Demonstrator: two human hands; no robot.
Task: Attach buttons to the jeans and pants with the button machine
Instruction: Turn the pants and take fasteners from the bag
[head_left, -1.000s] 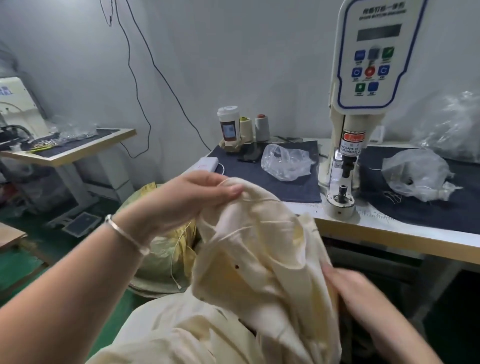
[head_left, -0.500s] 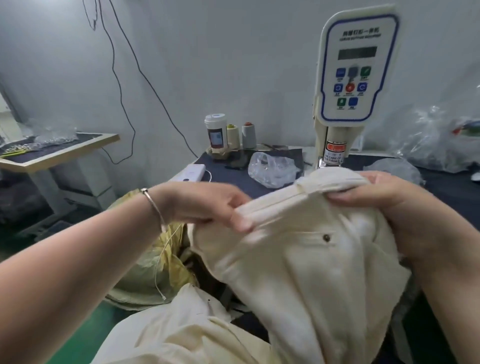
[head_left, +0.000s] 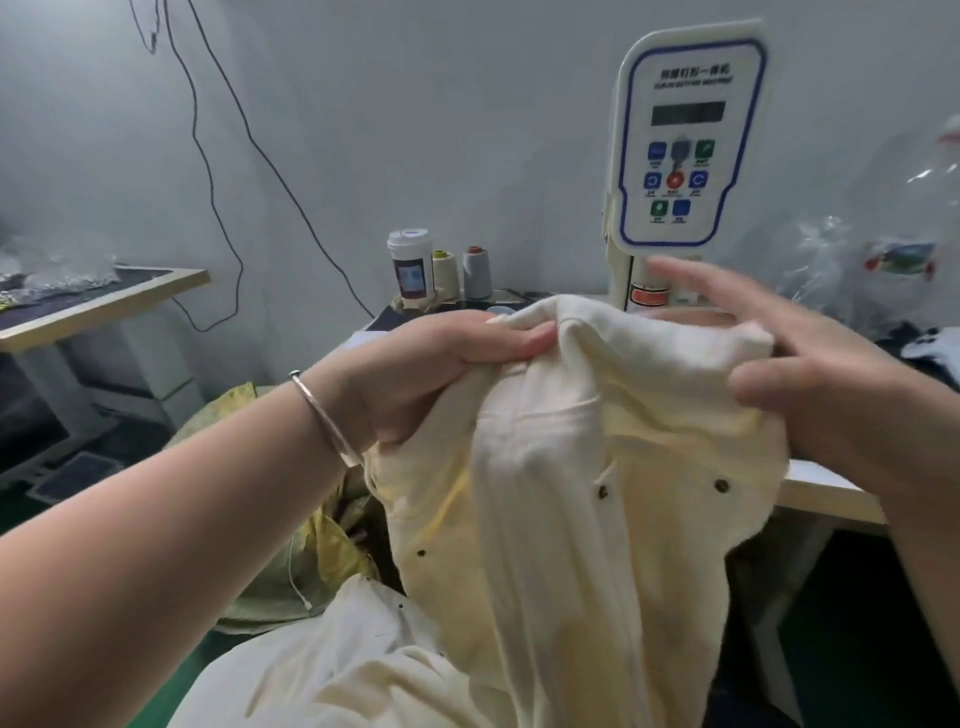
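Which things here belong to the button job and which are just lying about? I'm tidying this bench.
Job:
cream pants, gripped by the left hand
right hand at their top edge, fingers spread
button machine

Lying about:
cup
two thread cones
plastic bags
side table

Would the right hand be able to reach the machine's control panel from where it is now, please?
Probably yes: the right hand is open, fingers spread just below the control panel, with nothing between them; only the left hand grips the cream pants.
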